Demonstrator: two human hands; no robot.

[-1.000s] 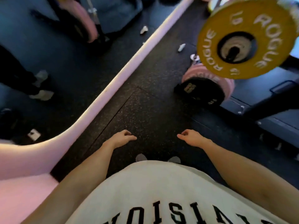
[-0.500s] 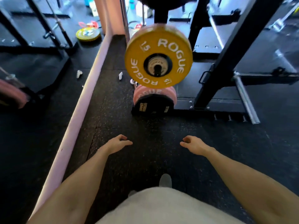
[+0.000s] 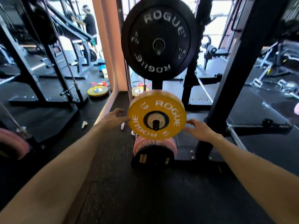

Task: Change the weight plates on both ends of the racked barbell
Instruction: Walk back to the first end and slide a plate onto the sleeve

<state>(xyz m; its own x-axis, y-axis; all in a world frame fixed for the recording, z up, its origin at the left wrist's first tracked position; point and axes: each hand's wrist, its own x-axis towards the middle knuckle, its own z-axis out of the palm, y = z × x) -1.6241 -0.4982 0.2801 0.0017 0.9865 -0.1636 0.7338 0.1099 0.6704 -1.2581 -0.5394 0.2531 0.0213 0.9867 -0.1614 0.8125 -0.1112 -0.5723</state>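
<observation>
Reaching in, we note left hand (image 3: 113, 118) with released grip, fingers spread at the left rim of the yellow plate (image 3: 156, 117) on its peg; right hand (image 3: 198, 130), fingers relaxed, touches its right rim. Black plate (image 3: 159, 40) hangs above.

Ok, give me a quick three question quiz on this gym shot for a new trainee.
1. True or false: the left hand already grips the yellow plate.
2. Which plate hangs directly above the yellow one? A pink, B black, C blue.
3. Fill in: the number printed on the yellow plate is ___.

Key: 1 false, its fingers are spread beside the rim, like the right hand. 2 B, the black plate. 3 fifteen.
</observation>
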